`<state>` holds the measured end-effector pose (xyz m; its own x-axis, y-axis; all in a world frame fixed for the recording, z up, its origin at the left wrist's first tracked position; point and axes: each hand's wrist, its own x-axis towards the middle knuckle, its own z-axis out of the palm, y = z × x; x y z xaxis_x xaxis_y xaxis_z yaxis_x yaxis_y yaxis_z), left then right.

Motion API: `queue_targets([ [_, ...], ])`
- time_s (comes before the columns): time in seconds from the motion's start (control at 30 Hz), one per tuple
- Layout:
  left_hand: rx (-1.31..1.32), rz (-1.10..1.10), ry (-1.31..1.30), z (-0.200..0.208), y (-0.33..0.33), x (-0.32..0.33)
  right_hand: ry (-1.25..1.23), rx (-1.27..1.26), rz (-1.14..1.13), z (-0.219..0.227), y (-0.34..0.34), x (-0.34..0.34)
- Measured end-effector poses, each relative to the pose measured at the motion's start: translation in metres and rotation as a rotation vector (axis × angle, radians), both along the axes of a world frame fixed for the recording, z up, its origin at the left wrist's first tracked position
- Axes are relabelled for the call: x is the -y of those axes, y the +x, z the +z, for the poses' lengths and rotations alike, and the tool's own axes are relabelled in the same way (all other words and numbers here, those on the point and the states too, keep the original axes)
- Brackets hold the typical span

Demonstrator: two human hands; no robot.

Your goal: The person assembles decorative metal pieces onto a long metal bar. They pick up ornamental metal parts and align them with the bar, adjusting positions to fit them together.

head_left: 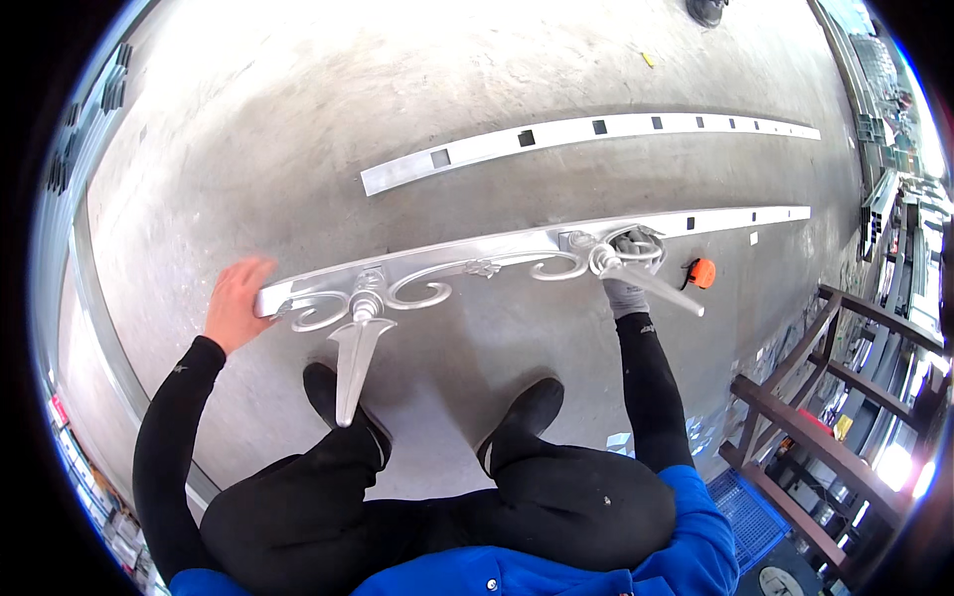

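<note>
A silver metal rail (467, 257) with square holes lies across the floor in front of my feet. Along its near side run a scrolled ornament (422, 295) and two spear-shaped finials, the left one (356, 368) pointing toward me and the right one (656, 285) slanting to the right. My bare left hand (237, 303) is at the rail's left end, its fingers stretched out and slightly blurred. In a grey glove, my right hand (636, 260) has its fingers curled around the base of the right finial, which partly covers them.
A second holed rail (487, 148) lies farther away, roughly parallel. An orange tape measure (702, 273) sits just right of my right hand. Brown metal frames (810, 442) and a blue crate (747, 519) stand at the right. My boots (527, 412) are just behind the near rail.
</note>
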<state>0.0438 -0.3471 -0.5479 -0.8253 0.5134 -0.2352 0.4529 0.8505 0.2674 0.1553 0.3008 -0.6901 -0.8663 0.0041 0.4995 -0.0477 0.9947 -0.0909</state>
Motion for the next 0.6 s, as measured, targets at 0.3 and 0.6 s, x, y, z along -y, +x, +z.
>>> queue_targets([
  [0.3, -0.017, 0.093, -0.064, -0.022, 0.007, 0.001, -1.504, -0.143, -0.454, 0.008, 0.008, 0.036],
  [0.6, 0.067, 0.114, -0.078, 0.019, -0.009, -0.019, -2.042, 0.264, -0.44, 0.087, -0.012, 0.046],
])
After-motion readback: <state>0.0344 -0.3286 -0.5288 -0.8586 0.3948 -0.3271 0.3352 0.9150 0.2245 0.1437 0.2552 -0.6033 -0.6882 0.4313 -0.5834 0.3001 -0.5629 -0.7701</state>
